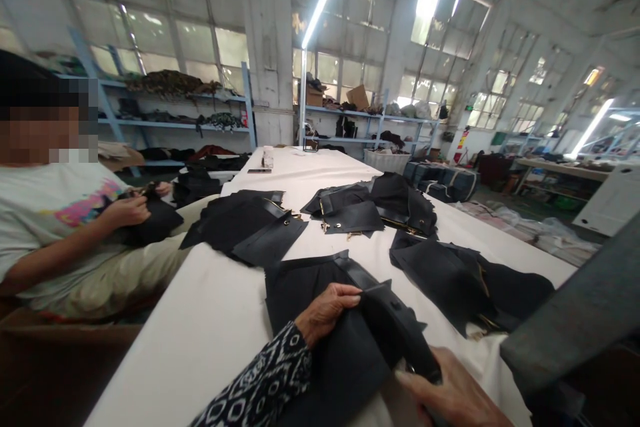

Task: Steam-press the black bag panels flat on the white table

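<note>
My left hand (327, 312), in a black-and-white patterned sleeve, pinches the edge of a black fabric panel (345, 360) between thumb and fingers. The panel has a smooth darker band along its upper edge and hangs toward me over the white table (200, 333). At the lower right my right hand (455, 390) is closed on the far end of the same black panel. A small shiny spot shows by its thumb; I cannot make out what it is. Just beyond lies a stack of black panels (300, 280).
Piles of black pieces with gold-coloured zips and clips lie at the left (240, 220), middle (350, 207) and right (445, 273). A seated co-worker (65, 213) handles black fabric at the left. A grey metal post (575, 307) slants at the right. Loaded shelves (175, 123) line the wall.
</note>
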{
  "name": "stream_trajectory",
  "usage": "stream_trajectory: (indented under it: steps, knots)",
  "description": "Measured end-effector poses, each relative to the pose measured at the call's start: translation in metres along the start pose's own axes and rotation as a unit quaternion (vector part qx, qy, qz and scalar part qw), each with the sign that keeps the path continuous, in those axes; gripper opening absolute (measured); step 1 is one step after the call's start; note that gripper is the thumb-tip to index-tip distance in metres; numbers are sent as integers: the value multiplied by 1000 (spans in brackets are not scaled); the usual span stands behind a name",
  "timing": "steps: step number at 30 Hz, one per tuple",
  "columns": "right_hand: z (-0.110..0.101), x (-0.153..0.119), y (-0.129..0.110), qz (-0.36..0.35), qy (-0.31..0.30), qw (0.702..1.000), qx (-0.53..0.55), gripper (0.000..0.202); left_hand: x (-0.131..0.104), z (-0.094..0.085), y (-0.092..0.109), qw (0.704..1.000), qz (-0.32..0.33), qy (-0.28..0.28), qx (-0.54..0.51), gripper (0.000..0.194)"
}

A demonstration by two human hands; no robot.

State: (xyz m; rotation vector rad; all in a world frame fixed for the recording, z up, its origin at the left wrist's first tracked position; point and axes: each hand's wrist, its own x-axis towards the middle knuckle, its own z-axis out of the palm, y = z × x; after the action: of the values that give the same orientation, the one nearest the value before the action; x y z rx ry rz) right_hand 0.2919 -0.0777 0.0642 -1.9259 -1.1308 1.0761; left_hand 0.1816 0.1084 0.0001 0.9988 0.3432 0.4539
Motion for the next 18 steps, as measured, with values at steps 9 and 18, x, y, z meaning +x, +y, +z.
stream_trajectory:
  steps: [9,18]
  knots:
    - [-14,5,-42,-82,41,990,104,34,4,-15,12,963,97,175,182,18]
    - [20,14,-82,-204,57,966,149,39,-100,88,23,940,214,143,224,31]
